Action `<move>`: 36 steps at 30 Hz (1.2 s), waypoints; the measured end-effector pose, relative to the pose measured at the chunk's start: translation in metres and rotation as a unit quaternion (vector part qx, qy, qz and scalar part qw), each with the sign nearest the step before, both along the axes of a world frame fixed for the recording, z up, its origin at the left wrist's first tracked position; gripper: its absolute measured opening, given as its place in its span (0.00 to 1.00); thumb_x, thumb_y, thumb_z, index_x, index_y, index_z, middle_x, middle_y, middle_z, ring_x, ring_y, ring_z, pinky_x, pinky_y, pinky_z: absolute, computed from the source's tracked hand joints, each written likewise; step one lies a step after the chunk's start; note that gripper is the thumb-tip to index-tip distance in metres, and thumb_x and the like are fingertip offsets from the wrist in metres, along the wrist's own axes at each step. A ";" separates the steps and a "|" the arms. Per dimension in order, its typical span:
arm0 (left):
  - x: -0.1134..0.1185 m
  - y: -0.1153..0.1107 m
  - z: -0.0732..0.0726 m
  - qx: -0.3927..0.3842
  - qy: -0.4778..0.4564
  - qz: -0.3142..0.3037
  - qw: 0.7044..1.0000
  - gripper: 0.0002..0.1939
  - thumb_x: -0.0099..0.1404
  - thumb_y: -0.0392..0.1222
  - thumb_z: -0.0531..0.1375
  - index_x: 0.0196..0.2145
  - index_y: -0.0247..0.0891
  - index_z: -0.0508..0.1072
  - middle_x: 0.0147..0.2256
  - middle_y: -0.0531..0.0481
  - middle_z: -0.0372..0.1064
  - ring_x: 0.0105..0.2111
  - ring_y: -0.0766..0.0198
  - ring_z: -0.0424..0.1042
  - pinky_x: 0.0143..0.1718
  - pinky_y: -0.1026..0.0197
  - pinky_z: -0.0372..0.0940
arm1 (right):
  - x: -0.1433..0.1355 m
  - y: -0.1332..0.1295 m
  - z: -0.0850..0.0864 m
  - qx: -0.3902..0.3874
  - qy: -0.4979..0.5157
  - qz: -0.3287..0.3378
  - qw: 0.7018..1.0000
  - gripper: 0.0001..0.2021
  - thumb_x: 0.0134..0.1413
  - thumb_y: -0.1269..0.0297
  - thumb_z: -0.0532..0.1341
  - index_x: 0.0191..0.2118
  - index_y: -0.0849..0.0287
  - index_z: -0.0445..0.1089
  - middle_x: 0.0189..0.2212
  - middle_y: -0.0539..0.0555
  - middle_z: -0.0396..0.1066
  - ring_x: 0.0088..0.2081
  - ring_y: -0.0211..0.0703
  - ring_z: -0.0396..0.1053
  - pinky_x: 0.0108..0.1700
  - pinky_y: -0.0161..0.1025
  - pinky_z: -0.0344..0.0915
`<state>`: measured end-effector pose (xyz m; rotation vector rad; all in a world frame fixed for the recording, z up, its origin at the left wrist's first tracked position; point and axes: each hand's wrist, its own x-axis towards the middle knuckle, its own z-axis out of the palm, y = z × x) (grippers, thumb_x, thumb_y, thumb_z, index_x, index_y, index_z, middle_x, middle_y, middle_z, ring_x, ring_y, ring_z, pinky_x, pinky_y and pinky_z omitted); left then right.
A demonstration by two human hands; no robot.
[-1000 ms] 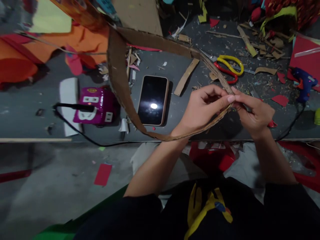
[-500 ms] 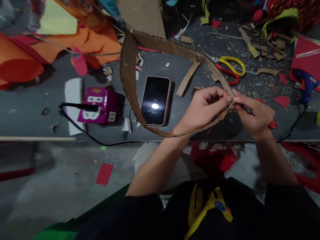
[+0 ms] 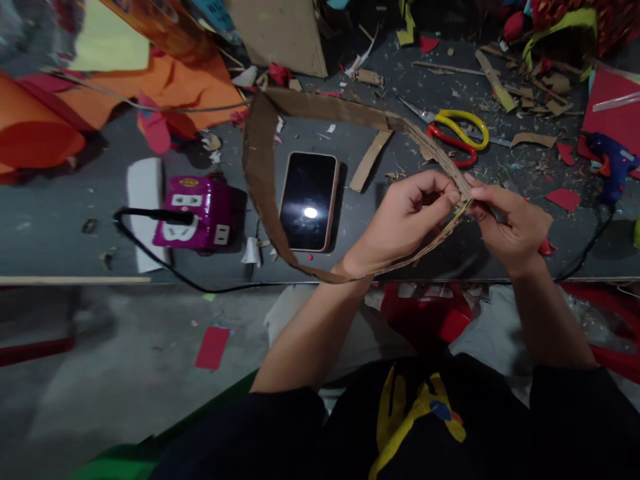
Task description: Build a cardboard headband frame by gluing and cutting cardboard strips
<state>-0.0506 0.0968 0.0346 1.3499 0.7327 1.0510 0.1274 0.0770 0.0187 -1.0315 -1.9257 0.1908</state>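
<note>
A long cardboard strip [image 3: 260,163] is bent into a large loop above the table. Its two ends come together at the right, pinched between the fingers of my left hand [image 3: 407,217] and my right hand [image 3: 515,227]. My left hand reaches in from inside the loop, its forearm crossing the strip's near side. The thumb and forefinger of my right hand grip the joint from outside. Inside the loop lie a phone [image 3: 310,200] with a dark screen and a short cardboard piece [image 3: 370,161]. Scissors [image 3: 457,137] with yellow and red handles rest just beyond my hands.
A purple power socket block [image 3: 195,213] with a black cord stands at the left. A blue glue gun [image 3: 613,163] lies at the right edge. Orange paper [image 3: 40,127], a cardboard sheet [image 3: 277,33] and many scraps cover the back of the table.
The far left part of the cardboard loop has dropped lower and nearer to me. Both hands keep their pinch at the joint, almost in the same place.
</note>
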 end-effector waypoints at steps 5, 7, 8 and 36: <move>0.001 0.000 -0.001 0.012 -0.003 0.006 1.000 0.13 0.64 0.48 0.64 0.28 0.40 0.67 0.25 0.55 0.63 0.21 0.73 0.61 0.18 0.69 0.64 | 0.000 0.001 -0.001 0.014 0.012 -0.002 1.000 0.11 0.65 0.62 0.58 0.49 0.47 0.74 0.46 0.45 0.80 0.44 0.41 0.79 0.44 0.35 0.78; 0.001 0.000 -0.002 0.010 -0.003 0.018 1.000 0.13 0.63 0.47 0.64 0.27 0.40 0.68 0.24 0.55 0.63 0.21 0.73 0.62 0.18 0.70 0.65 | -0.002 0.001 0.001 0.054 0.013 -0.017 0.998 0.10 0.64 0.63 0.59 0.48 0.48 0.75 0.44 0.45 0.80 0.42 0.40 0.80 0.42 0.33 0.78; 0.001 0.000 -0.002 0.007 -0.002 0.022 1.000 0.13 0.63 0.47 0.65 0.27 0.39 0.68 0.24 0.55 0.64 0.21 0.73 0.62 0.19 0.70 0.65 | -0.003 0.001 0.002 0.075 0.011 -0.022 0.997 0.09 0.64 0.64 0.60 0.47 0.49 0.75 0.43 0.45 0.81 0.41 0.40 0.80 0.41 0.33 0.78; 0.001 0.004 -0.014 0.056 0.030 0.063 0.996 0.15 0.63 0.51 0.64 0.27 0.41 0.65 0.22 0.57 0.60 0.19 0.72 0.61 0.16 0.69 0.58 | -0.004 0.004 -0.007 0.020 0.134 -0.018 0.991 0.12 0.62 0.60 0.62 0.50 0.47 0.71 0.43 0.47 0.79 0.44 0.42 0.79 0.45 0.36 0.78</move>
